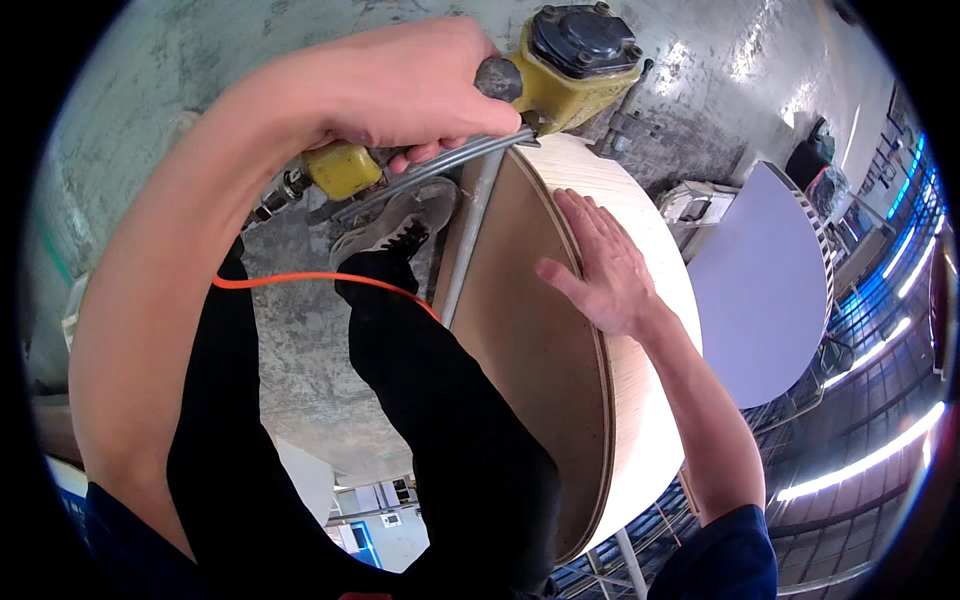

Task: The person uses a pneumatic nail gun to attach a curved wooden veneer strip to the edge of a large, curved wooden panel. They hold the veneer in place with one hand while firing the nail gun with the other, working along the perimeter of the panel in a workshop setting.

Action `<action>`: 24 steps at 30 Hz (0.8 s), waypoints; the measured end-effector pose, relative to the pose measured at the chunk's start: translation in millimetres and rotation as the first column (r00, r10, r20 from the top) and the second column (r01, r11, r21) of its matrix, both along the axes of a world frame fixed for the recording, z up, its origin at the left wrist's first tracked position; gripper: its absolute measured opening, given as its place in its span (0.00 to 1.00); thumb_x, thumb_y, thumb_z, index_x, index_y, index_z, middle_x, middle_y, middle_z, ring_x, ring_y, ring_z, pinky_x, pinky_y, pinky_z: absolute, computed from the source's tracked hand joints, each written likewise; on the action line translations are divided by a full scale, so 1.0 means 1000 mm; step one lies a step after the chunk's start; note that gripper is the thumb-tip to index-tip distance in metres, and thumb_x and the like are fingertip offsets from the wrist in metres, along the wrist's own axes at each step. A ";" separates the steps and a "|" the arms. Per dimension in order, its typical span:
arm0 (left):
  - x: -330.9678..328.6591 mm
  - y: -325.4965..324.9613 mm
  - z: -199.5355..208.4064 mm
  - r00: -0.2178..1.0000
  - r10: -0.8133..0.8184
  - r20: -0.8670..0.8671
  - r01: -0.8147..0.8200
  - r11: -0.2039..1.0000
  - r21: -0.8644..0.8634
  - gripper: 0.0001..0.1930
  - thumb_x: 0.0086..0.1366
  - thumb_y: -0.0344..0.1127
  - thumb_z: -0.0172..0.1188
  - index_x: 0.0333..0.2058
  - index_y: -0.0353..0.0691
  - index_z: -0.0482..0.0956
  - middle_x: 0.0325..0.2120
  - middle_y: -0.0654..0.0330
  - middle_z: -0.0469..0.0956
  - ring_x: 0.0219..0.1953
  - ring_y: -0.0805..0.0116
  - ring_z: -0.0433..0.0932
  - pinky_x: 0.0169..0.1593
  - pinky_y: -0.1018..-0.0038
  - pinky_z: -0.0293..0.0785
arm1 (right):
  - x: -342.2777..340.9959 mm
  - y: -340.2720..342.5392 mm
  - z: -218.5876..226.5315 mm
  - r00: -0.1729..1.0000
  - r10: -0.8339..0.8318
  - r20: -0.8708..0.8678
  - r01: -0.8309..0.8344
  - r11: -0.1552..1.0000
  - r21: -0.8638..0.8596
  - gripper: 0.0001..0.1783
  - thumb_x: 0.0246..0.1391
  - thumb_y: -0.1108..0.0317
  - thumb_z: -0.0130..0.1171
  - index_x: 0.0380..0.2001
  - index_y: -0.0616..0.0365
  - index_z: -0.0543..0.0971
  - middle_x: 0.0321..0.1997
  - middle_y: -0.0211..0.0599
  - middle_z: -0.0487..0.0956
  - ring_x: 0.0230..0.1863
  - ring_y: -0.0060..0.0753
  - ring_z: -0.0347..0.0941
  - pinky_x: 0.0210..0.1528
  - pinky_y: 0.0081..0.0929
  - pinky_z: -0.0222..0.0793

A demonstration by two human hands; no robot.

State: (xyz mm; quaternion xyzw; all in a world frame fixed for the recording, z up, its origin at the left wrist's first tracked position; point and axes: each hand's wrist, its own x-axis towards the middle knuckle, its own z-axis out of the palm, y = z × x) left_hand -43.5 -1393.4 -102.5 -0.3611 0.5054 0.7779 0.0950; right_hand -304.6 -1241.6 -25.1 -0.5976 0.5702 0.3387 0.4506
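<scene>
A yellow pneumatic nail gun (575, 95) with a black cap is gripped by my left hand (435, 95), whose fingers wrap round its handle. The gun's nose meets the top end of a curved wooden piece (655, 330), close to its edge. This piece has a pale plywood outer side and a flat brown face (530, 330). My right hand (605, 265) lies flat over the rim between the two, fingers stretched out and thumb on the brown side. At the gun's handle end sits a metal air fitting (280, 195).
An orange hose (310, 277) crosses in front of my legs. My shoe (400, 225) stands on the grey concrete floor (310, 370) beside a metal bar (472, 240). Farther right is a rounded pale lilac panel (765, 290) with a striped edge, with assorted equipment near it.
</scene>
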 end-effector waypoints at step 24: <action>-0.071 -0.051 -0.011 0.964 -0.249 -0.094 0.263 0.942 0.208 0.15 0.64 0.36 0.62 0.38 0.27 0.72 0.16 0.63 0.72 0.13 0.75 0.71 0.15 0.76 0.68 | -0.051 -0.013 -0.063 0.931 -0.238 0.277 0.242 0.970 0.021 0.20 0.73 0.60 0.45 0.58 0.57 0.77 0.60 0.49 0.78 0.63 0.55 0.71 0.69 0.47 0.64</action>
